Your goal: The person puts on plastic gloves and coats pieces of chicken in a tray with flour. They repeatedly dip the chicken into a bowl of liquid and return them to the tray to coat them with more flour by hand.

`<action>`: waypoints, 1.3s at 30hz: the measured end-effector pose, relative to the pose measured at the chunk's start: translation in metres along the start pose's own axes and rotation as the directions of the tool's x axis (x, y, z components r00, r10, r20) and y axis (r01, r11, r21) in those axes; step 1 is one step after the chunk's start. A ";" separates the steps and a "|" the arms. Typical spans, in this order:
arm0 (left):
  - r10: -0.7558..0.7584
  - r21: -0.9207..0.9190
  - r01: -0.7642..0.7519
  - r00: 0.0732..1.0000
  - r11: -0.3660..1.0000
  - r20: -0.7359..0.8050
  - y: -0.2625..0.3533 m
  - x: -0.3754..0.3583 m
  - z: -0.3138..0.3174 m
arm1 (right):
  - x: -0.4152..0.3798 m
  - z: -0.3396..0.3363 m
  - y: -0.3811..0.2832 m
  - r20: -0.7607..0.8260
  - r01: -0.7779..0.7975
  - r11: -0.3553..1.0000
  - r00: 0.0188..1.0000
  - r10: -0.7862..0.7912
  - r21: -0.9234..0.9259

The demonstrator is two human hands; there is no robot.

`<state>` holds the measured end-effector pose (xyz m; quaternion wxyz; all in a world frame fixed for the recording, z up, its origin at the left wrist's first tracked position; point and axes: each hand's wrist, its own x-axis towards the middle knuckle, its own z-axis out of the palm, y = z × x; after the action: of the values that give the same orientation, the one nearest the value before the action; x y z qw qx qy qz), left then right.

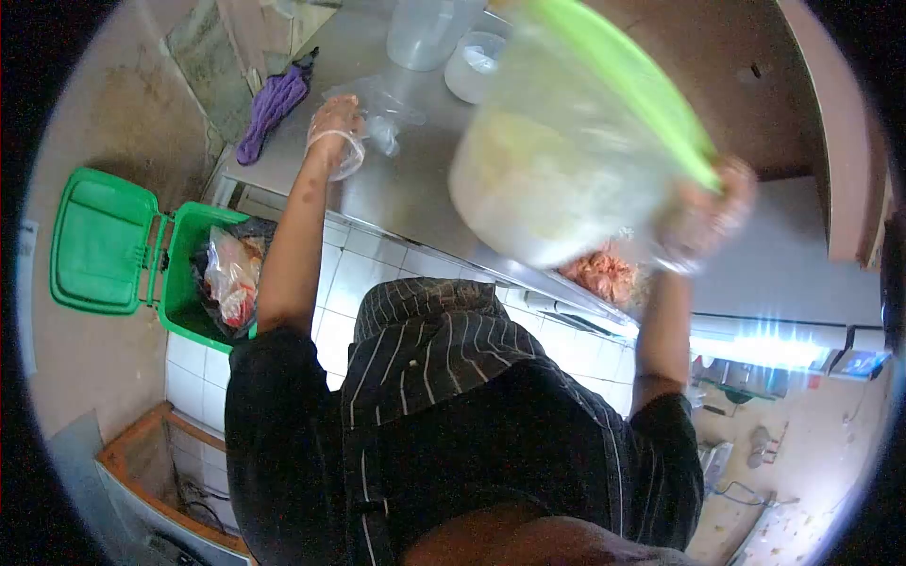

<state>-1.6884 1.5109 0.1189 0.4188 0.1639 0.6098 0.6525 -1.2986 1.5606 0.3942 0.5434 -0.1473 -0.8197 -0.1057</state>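
My left hand (336,124), in a clear plastic glove, is over the left part of the steel counter (406,179). Its fingers look bunched; whether they grip anything I cannot make out. Thin clear plastic (385,127) lies right beside them. My right hand (703,215), also gloved and smeared by motion, is closed at the lower end of a bright green lid or rim (632,80). That green edge belongs to a large translucent tub (557,179), tilted above the counter, with pale yellowish contents showing through its wall. Raw pinkish meat (602,274) lies below the tub, partly covered by it.
A purple cloth (272,111) lies at the counter's left end. Farther back stand a translucent container (427,36) and a small white tub (472,74). An open green bin (184,283) with rubbish inside is on the floor at left. A wall bounds the left side.
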 end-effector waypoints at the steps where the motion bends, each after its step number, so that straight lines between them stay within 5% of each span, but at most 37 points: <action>1: 0.003 0.011 -0.003 1.000 1.000 0.011 0.007 -0.014 0.006 | -0.018 0.021 0.006 0.094 0.047 0.994 0.995 -0.038 -0.094; 3: 0.027 -0.144 -0.015 0.996 0.989 0.081 0.018 -0.034 0.014 | -0.044 0.071 0.011 0.090 0.067 0.996 0.993 -0.072 0.057; 7: -0.005 -0.165 0.032 0.987 0.986 0.160 0.036 -0.077 0.046 | -0.125 0.115 0.027 0.156 -0.011 0.998 0.988 0.000 0.068; 9: -0.043 -0.156 0.058 0.995 0.986 0.094 0.041 -0.086 0.071 | -0.162 0.119 0.032 0.200 0.177 0.984 0.963 -0.178 0.024; 10: -0.041 -0.146 0.055 0.994 0.988 0.098 0.048 -0.089 0.077 | -0.177 0.109 0.030 0.272 0.140 0.988 0.950 -0.153 0.068; 11: 0.138 0.257 -0.159 0.985 0.953 0.099 0.056 -0.092 0.085 | -0.181 0.095 0.023 0.259 0.120 0.991 0.957 -0.131 0.058; 12: 0.295 0.600 -0.338 0.940 0.725 0.174 0.060 -0.097 0.090 | -0.179 0.079 0.013 0.320 0.045 0.988 0.943 -0.090 0.145; 15: 0.346 0.654 -0.390 0.916 0.648 0.203 0.065 -0.100 0.108 | -0.182 0.056 0.014 0.368 -0.075 0.951 0.929 -0.043 0.300; 17: 0.377 0.649 -0.414 0.903 0.638 0.206 0.068 -0.096 0.113 | -0.179 0.052 0.020 0.397 -0.558 0.817 0.789 0.469 0.144; 18: 0.412 0.642 -0.430 0.891 0.635 0.190 0.071 -0.095 0.115 | -0.206 0.058 0.029 0.146 -0.413 0.901 0.891 0.429 -0.132; 19: 0.412 0.650 -0.440 0.887 0.620 0.208 0.078 -0.097 0.117 | -0.223 0.065 0.055 0.130 -0.429 0.893 0.886 0.445 -0.135; 21: 0.495 0.352 -0.483 0.867 0.802 0.063 0.104 -0.111 0.121 | -0.240 0.084 0.120 0.569 -0.245 0.877 0.683 0.458 -0.413; 22: 0.496 0.265 -0.483 0.868 0.834 0.020 0.134 -0.132 0.121 | -0.239 0.095 0.127 0.556 -0.273 0.866 0.677 0.483 -0.420; 23: 0.494 0.172 -0.483 0.869 0.858 -0.024 0.161 -0.151 0.121 | -0.229 0.106 0.129 0.658 -0.411 0.868 0.577 0.485 -0.279; 24: 0.637 0.202 -0.615 0.767 0.762 -0.069 0.172 -0.149 0.110 | -0.218 0.115 0.128 0.752 -0.548 0.824 0.482 0.448 -0.140; 25: 0.760 0.233 -0.727 0.641 0.646 -0.108 0.183 -0.141 0.091 | -0.209 0.119 0.123 0.824 -0.852 0.516 0.227 0.519 -0.091; 27: 0.762 0.082 -0.772 0.596 0.631 -0.253 0.200 -0.135 0.055 | -0.169 0.125 0.111 0.773 -0.987 0.123 -0.005 0.634 -0.107; 28: 0.783 0.099 -0.795 0.556 0.599 -0.279 0.205 -0.142 0.044 | -0.168 0.132 0.111 0.765 -0.989 0.109 -0.007 0.643 -0.101; 29: 0.801 0.115 -0.814 0.517 0.569 -0.302 0.209 -0.150 0.033 | -0.169 0.138 0.115 0.784 -0.949 0.303 0.120 0.609 -0.090; 30: 0.902 0.354 -0.830 0.388 0.431 -0.188 0.207 -0.152 0.015 | -0.169 0.141 0.117 0.798 -0.871 0.485 0.236 0.554 -0.079; 31: 0.964 0.552 -0.798 0.264 0.242 -0.041 0.198 -0.144 0.004 | -0.168 0.145 0.114 0.787 -0.876 0.474 0.232 0.572 -0.086; 32: 0.965 0.541 -0.806 0.261 0.238 -0.035 0.184 -0.131 -0.001 | -0.160 0.149 0.107 0.745 -0.876 0.482 0.316 0.588 -0.009; 34: 0.957 0.558 -0.827 0.107 -0.065 0.271 0.145 -0.112 -0.018 | -0.134 0.127 0.084 0.664 -0.867 0.478 0.440 0.605 0.140; 36: 0.896 0.482 -0.836 -0.027 -0.264 0.443 0.096 -0.087 -0.012 | -0.106 0.093 0.083 0.638 -0.903 0.395 0.406 0.655 0.170; 38: 0.869 0.607 -0.779 0.184 -0.156 0.460 0.022 -0.062 -0.007 | -0.088 0.064 0.086 0.617 -0.930 0.314 0.362 0.699 0.189; 39: 0.826 0.613 -0.789 0.325 -0.032 0.461 -0.024 -0.046 -0.007 | -0.081 0.052 0.087 0.612 -0.916 0.163 0.368 0.699 0.366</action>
<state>-1.6576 1.4692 0.1085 -0.1699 0.6311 0.6139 0.4426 -1.2827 1.6491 0.3007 0.3902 -0.3764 -0.6533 0.5286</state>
